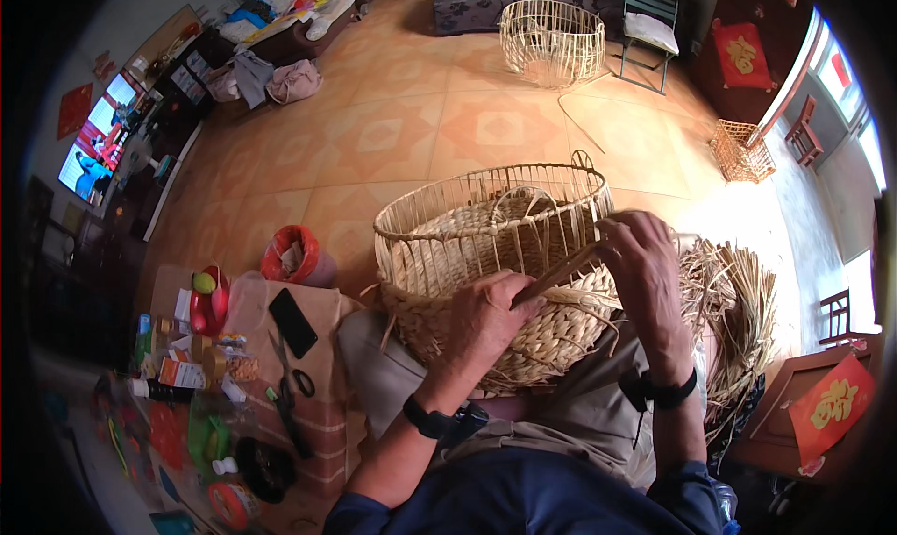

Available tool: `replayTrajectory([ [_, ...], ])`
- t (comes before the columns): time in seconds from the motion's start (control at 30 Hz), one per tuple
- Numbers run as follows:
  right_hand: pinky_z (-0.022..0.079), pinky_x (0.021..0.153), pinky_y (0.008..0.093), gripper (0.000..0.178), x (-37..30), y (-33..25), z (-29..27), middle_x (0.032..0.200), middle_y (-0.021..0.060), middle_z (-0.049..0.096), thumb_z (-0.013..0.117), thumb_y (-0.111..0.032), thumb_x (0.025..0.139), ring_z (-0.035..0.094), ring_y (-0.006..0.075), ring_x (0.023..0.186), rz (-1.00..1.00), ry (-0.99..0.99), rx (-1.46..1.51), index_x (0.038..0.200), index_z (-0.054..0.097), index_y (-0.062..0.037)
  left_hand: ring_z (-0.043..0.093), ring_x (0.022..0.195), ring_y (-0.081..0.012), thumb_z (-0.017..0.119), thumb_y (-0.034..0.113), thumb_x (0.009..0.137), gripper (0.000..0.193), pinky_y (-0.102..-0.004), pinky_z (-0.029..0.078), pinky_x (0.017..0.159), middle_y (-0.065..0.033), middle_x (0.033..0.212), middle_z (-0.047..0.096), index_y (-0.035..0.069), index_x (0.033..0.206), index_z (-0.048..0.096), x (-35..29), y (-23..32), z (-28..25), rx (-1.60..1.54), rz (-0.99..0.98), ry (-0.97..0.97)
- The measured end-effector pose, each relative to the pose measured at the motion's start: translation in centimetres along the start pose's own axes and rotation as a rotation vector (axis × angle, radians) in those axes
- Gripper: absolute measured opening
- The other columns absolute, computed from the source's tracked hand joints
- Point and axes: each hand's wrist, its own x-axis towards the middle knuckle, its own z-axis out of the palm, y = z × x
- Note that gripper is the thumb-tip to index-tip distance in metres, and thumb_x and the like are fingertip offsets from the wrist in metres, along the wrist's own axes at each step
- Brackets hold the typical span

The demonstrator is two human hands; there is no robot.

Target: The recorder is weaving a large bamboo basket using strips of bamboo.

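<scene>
A half-woven straw basket [422, 322] rests on my lap, its lower wall densely braided and its upper frame of open upright ribs. My left hand [491, 318] is closed in a pinch at the basket's near side. A flat straw strand [566, 268] runs from it up to my right hand [643, 266], whose fingers are bent around the other end by the near right rim. Loose strand ends stick out from the wall below. Beside my right forearm lies a large bundle of dry straw [747, 297].
At left, a cloth-covered table [327, 385] carries scissors [301, 378], a black phone [293, 322] and small packages. A red-lined bin [297, 256] stands beyond it. Farther off are a bare basket frame [553, 44], a folding chair [649, 32] and a small wicker basket [743, 152].
</scene>
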Motion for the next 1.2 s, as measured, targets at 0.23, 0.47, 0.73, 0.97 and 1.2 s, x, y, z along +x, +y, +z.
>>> replayTrajectory([
  [0.23,0.047,0.053,0.0332,0.027,-4.8,-4.3,2.0,0.077,0.0093,0.066,0.078,-0.021,0.094,0.060,0.0187,0.059,0.464,-0.112,0.570,0.110,0.070,-0.0006,0.073,0.078,-0.0297,0.084,0.016,0.083,0.023,-0.0388,0.056,0.069,-0.0120,0.086,0.074,0.005,0.101,0.076,-0.9,-1.0,1.8,-0.060,0.041,0.211],
  [0.47,0.038,0.049,0.0230,0.029,-1.8,-3.0,5.4,0.075,-0.0009,0.067,0.076,-0.030,0.099,0.051,0.0053,0.056,0.775,-0.305,1.328,0.106,0.071,-0.0030,0.074,0.072,-0.0295,0.084,0.024,0.085,0.032,-0.0398,0.057,0.065,-0.0107,0.082,0.075,0.010,0.112,0.074,-0.3,-2.9,1.8,-0.099,0.069,0.188],
  [0.73,0.045,0.057,0.0257,0.021,3.7,-0.1,7.4,0.077,-0.0007,0.065,0.072,-0.021,0.100,0.058,0.0079,0.066,0.555,-0.111,1.317,0.104,0.070,-0.0005,0.064,0.095,-0.0382,0.078,0.041,0.087,0.094,-0.0485,0.052,0.090,-0.0225,0.105,0.067,-0.004,0.156,0.034,-2.5,-0.7,4.1,0.424,0.181,0.135],
  [0.97,0.051,0.063,0.0364,0.015,3.9,-1.2,5.6,0.082,0.0057,0.065,0.073,-0.018,0.094,0.064,0.0207,0.071,0.122,-0.284,0.484,0.095,0.074,-0.0025,0.061,0.097,-0.0263,0.075,0.065,0.078,0.100,-0.0500,0.042,0.099,-0.0111,0.098,0.065,-0.004,0.146,0.049,-1.7,-1.3,5.1,0.730,0.144,0.002],
  [1.2,0.049,0.062,0.0494,0.009,0.7,-2.7,6.9,0.090,0.0169,0.060,0.063,-0.016,0.091,0.066,0.0374,0.073,-0.019,-0.213,0.114,0.090,0.064,-0.0070,0.064,0.098,-0.0260,0.077,0.061,0.078,0.070,-0.0469,0.042,0.093,-0.0104,0.096,0.068,0.005,0.117,0.064,-1.0,-1.4,5.1,0.667,0.141,-0.100],
])
